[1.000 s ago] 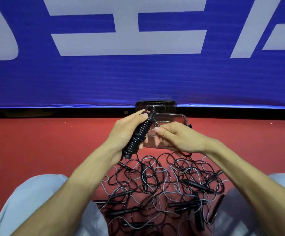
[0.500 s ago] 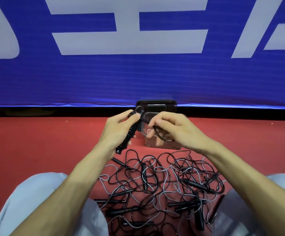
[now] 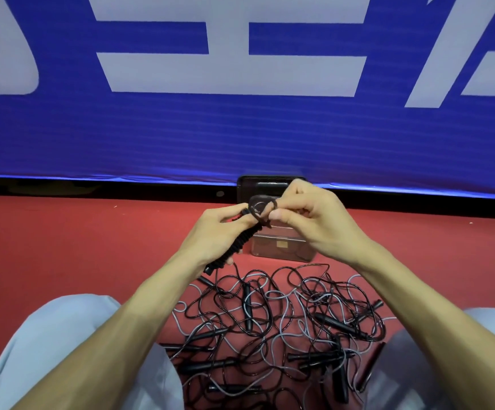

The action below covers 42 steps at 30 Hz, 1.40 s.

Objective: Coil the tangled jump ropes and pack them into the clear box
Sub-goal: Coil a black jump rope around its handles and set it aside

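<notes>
Hands worked above a red floor (image 3: 92, 247): left hand (image 3: 213, 232) gripped a coiled black jump rope (image 3: 237, 247), right hand (image 3: 314, 223) pinched its loop (image 3: 259, 204), over the clear box (image 3: 281, 251); tangled ropes (image 3: 270, 321) lay nearer.

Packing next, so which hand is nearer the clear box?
Right. The right hand overlaps the clear box from above, pinching the rope loop; the left hand grips the coiled rope off its left side.
</notes>
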Tool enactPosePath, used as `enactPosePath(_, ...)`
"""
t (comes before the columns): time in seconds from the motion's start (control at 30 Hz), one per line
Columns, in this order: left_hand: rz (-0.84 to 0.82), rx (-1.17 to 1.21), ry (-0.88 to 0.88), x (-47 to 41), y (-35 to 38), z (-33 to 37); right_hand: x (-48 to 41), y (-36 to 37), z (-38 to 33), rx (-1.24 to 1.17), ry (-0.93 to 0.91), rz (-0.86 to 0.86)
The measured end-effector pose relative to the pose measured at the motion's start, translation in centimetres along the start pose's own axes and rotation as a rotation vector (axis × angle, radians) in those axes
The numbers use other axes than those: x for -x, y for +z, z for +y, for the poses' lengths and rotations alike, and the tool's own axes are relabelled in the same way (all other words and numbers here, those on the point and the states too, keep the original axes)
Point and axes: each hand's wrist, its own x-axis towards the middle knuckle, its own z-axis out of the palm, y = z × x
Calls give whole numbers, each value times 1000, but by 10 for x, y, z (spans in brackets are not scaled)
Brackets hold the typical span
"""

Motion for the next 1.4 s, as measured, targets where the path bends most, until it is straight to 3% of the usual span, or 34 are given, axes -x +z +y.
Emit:
enactPosePath(0.4, -113, 136, -63, 5, 9, 10, 0, -6, -15, -538, 189, -11)
enactPosePath(0.57, -158, 275, -104, 4, 11, 8, -2, -6, -17, -787, 242, 116)
enactPosePath(0.77, -209, 359, -127, 4, 8, 12, -4, -3, -8, -890, 287, 107)
enactPosePath(0.93, -119, 349, -135, 2, 6, 11, -2, -3, -4, -938, 294, 3)
enactPosePath(1.1, -40, 329, -98, 4, 6, 12, -1, -6, -10, -810, 358, 23)
enactPosePath(1.27, 32, 312, -48, 0, 9, 5, -1, -4, -19, -506, 324, 258)
enactPosePath(1.4, 65, 284, -2, -2, 13, -2, -2, 1, -16, -250, 325, 347)
